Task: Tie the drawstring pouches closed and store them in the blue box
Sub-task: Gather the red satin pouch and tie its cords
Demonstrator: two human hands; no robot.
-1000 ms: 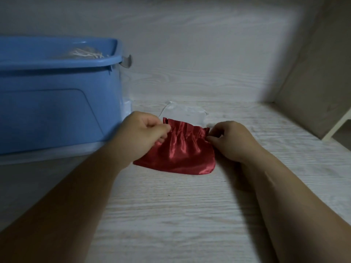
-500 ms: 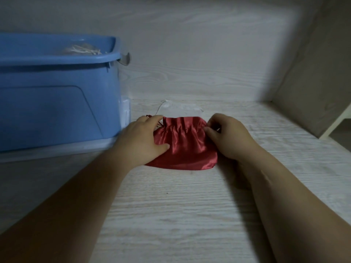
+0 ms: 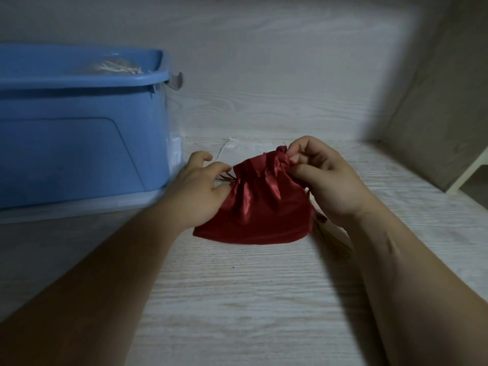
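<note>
1. Blue box (image 3: 79, 143) stands far left.
2. Left hand (image 3: 196, 191) rests on the pouch's left edge, fingers bent by its cords; grip unclear.
3. Red satin pouch (image 3: 258, 210) lies on the tabletop (image 3: 237, 299) beside the box.
4. Right hand (image 3: 324, 178) pinches its gathered top corner.

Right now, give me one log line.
step: closing red pouch | left hand: on its left edge, grip unclear | right hand: pinches top right corner | box: pouch not in
</note>
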